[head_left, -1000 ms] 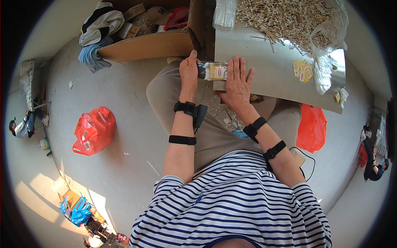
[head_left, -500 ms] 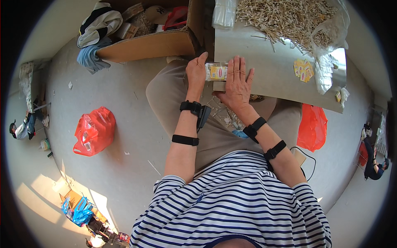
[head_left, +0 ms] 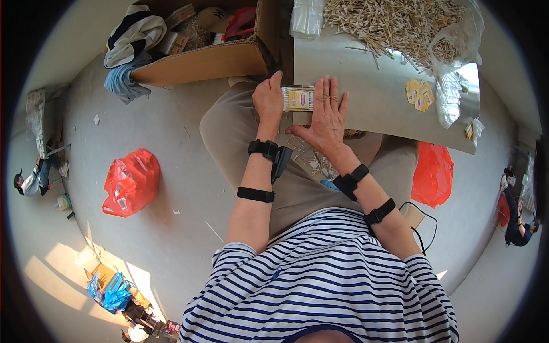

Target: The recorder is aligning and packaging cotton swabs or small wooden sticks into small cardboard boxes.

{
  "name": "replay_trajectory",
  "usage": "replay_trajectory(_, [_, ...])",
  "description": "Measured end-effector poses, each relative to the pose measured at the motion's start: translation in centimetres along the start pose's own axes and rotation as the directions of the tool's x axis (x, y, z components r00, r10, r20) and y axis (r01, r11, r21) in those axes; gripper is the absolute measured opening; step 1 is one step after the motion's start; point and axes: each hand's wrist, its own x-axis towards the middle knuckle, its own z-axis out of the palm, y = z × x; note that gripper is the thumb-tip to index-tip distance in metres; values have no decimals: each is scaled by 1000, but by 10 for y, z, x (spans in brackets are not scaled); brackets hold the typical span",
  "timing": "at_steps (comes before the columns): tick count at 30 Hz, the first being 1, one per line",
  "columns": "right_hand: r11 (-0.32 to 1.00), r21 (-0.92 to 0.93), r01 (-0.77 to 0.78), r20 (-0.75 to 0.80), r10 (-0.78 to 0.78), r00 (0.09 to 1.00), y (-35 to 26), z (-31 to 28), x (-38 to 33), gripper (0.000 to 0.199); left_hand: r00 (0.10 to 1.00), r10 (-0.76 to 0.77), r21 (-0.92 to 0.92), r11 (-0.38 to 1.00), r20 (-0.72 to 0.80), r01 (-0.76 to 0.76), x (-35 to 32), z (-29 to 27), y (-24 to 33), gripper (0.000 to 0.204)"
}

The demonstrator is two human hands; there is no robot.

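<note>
A clear pack of cotton swabs (head_left: 298, 99) with a yellow label lies at the near left edge of the metal tabletop (head_left: 366, 108). My left hand (head_left: 267, 106) has its fingers curled against the pack's left end, closed on it; the fingertips are partly hidden. Against the right end rests my right hand (head_left: 327, 117), flat and open, fingers stretched forward and thumb out to the left. Below the pack, a small brown block-like edge (head_left: 301, 118) shows beside the right hand.
Loose cotton swabs (head_left: 394, 28) are heaped at the table's back. Yellow cards (head_left: 420, 94) and clear plastic bags (head_left: 448, 100) lie on the right. A cardboard box (head_left: 200, 66) stands back left, a red bag (head_left: 132, 182) on the floor. Other people are far off at the sides.
Both hands and the pack have shifted very slightly left in the picture. The right thumb reaches a little further out. The pack stays between the hands.
</note>
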Motion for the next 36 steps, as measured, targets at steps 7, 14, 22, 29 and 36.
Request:
replay_trajectory(7, [999, -36, 23, -15, -23, 1000, -2, 5, 1, 150, 1000, 9, -25, 1000, 6, -9, -1, 3, -1, 59])
replay_trajectory(14, [998, -19, 57, 14, -57, 998, -3, 2, 2, 150, 1000, 17, -30, 999, 17, -16, 1, 5, -5, 58])
replay_trajectory(22, [997, -23, 80, 32, -80, 996, -1, 2, 3, 148, 999, 23, -247, 969, 25, -16, 0, 9, -10, 60])
replay_trajectory(29, [990, -141, 8, 76, 3, 997, 14, -14, 0, 145, 987, -71, -385, 915, 145, 122, 17, -23, -12, 61])
replay_trajectory(36, [983, -183, -4, 112, 25, 993, 4, -13, 5, 143, 978, -51, -307, 945, 202, 113, 10, -6, -13, 61])
